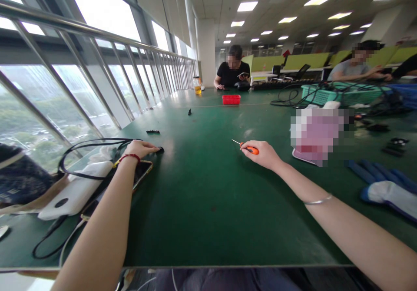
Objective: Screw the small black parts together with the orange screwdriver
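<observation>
My right hand [263, 154] is closed around the orange handle of a screwdriver [251, 150], its thin metal shaft pointing to the far left, just over the green table. On the left, my left hand [139, 148] reaches forward with its fingertips together on a small black part [160, 150] at the table top. The part's exact kind is too small to make out. Under that wrist lies a phone [143, 173], partly covered by my forearm. Two more small black pieces, one long [153, 131] and one upright [190, 112], lie farther off.
A white power bank [78, 191] and looped black cable [65, 160] lie at left beside the railing. Farther back are a red basket [231, 100], a jar [197, 85] and a seated person [233, 67]. At right are a blue-white glove [387, 191] and a teal basket [345, 94].
</observation>
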A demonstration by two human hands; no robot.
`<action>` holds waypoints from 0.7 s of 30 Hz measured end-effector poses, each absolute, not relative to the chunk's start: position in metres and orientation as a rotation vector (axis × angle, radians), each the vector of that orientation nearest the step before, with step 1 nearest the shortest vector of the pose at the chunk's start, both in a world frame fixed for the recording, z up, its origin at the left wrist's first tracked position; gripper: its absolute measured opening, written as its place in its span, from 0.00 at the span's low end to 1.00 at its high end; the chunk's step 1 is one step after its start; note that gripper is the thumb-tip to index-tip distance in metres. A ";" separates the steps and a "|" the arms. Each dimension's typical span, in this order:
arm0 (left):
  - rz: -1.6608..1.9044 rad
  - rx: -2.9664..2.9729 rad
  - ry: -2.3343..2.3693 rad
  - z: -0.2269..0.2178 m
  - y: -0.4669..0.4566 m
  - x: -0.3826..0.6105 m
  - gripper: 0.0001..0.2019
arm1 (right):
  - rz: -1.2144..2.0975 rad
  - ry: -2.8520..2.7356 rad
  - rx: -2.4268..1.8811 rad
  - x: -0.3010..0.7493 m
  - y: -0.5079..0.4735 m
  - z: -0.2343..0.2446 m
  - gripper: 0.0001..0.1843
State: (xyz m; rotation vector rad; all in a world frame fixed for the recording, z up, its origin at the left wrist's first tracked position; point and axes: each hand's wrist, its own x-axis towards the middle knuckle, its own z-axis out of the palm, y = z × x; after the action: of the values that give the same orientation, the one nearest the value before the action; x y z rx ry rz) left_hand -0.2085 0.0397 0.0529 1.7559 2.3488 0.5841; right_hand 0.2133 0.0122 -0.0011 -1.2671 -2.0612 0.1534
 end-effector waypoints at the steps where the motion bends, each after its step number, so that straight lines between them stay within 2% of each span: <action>1: 0.587 1.762 2.351 0.053 0.039 -0.208 0.12 | 0.153 -2.060 -1.269 0.213 0.012 -0.001 0.09; 7: 0.569 1.787 2.349 0.054 0.038 -0.203 0.10 | 0.147 -2.065 -1.267 0.213 0.013 -0.002 0.09; 21: 0.440 1.835 2.357 0.050 0.041 -0.206 0.15 | 0.157 -2.070 -1.278 0.213 0.012 -0.001 0.09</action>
State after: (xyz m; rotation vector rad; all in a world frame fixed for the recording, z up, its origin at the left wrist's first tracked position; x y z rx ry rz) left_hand -0.2063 0.0410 0.0495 1.8354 2.3574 0.4396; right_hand 0.2132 0.0119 -0.0008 -1.2778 -2.0700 0.1572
